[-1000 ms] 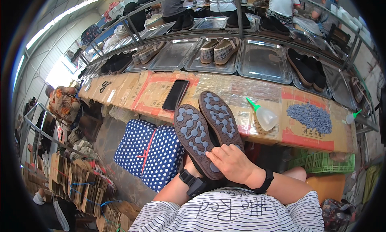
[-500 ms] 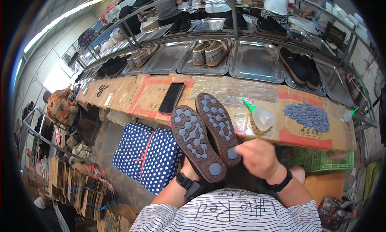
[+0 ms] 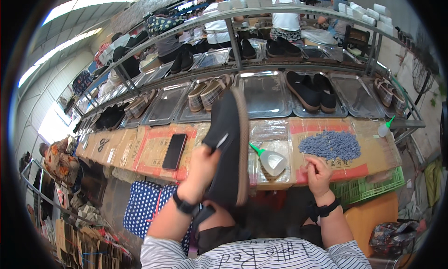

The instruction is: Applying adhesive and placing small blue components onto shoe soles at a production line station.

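My left hand (image 3: pixel 201 173) is closed on a black slip-on shoe (image 3: pixel 226 150), gripping it at its opening. The shoe stands nearly upright, toe up, its brown sole edge facing right; the sole's underside is turned away. Whether a second shoe is behind it, I cannot tell. My right hand (image 3: pixel 319 176) hovers at the near edge of a pile of small blue-grey pieces (image 3: pixel 333 144), fingers curled and tips pressed together; anything between them is too small to see. Between the hands, a white squeeze bottle with a green nozzle (image 3: pixel 272 162) lies on the cardboard-covered bench (image 3: pixel 280 129).
A phone (image 3: pixel 175 151) lies on the bench's left part. Behind it, metal trays (image 3: pixel 262 95) carry plaid shoes (image 3: pixel 208 94) and black shoes (image 3: pixel 313 91) under a metal rail. Another bottle (image 3: pixel 385 127) stands far right. Below are a green crate (image 3: pixel 368 187) and a dotted blue bundle (image 3: pixel 145 206).
The shoes' patterned soles faced me; now the black shoe is turned upright, showing its side. My right hand has left the heel and moved right to the pile. The view has shifted too.
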Demonstrator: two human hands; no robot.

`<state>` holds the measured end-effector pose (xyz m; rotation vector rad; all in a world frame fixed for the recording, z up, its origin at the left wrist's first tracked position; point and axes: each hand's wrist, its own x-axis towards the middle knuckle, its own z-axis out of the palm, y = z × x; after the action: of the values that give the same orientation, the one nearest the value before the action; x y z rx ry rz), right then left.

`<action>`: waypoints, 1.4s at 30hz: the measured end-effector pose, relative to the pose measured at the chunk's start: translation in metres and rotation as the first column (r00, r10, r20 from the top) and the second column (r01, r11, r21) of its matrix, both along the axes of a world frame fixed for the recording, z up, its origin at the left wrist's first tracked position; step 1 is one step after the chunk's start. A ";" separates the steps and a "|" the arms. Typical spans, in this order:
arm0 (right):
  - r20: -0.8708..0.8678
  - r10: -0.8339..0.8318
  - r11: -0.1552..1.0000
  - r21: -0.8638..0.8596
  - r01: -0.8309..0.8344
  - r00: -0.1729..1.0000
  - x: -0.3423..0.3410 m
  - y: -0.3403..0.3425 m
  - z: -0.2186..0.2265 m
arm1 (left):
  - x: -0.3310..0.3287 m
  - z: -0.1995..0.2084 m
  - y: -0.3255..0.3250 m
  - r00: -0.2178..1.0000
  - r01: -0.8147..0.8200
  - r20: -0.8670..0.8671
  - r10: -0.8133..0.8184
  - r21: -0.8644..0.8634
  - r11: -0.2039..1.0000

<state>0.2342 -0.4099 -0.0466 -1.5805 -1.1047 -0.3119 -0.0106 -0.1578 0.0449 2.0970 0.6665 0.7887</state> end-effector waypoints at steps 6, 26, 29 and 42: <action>-0.106 0.077 0.996 0.044 -0.073 0.991 -0.010 0.006 0.012 | 0.113 0.042 0.105 0.889 0.007 0.437 0.140 -0.318 0.948; 0.356 -0.088 0.533 -0.772 0.346 0.930 0.186 0.152 0.103 | -0.023 -0.097 -0.012 0.967 0.018 0.238 0.087 -0.407 0.913; 0.490 -0.018 0.806 -0.508 0.303 0.871 0.159 0.153 0.109 | -0.022 -0.100 -0.009 0.965 0.053 0.256 0.059 -0.410 0.910; 0.430 0.489 0.835 -0.481 -0.266 0.759 -0.102 0.066 0.131 | -0.053 0.031 -0.076 0.811 -0.056 0.579 0.082 -0.063 0.996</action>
<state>0.1321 -0.3441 0.0843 -1.5929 -2.0165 -0.2678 -0.0637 -0.2340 0.0762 1.6572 0.4113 1.3695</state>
